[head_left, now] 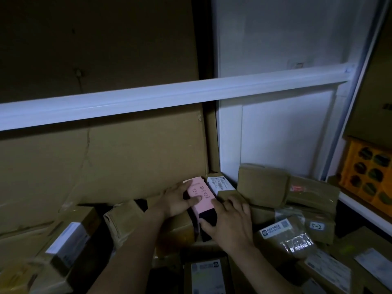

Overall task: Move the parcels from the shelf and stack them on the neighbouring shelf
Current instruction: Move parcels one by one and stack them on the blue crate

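Right now the left hand point(177, 201) is clasping the pink parcel point(200, 197) from its left side, thumb lying across the pink top face and fingers reaching round the far-left edge. The right hand point(230, 222) is closing on it from the right, thumb pressing against the dark near end and fingers draping over the right edge. How firmly they are curling is hard to judge in this dim light.

The parcel is lying flat on a brown carton point(180, 228), deep in the shelf towards the back corner where the cardboard backing point(127, 155) is meeting the white wall point(282, 134). Its long axis is running from that corner towards the person, dark end nearest, so it is sitting squarely between the two hands with neither clearly nearer.

A white-labelled parcel point(219, 184) is touching its far right side, and a brown padded parcel point(263, 183) is sitting just beyond. The white shelf rail point(169, 96) is crossing overhead. Lifting will probably mean drawing the parcel back along its own length, clear of these neighbours.
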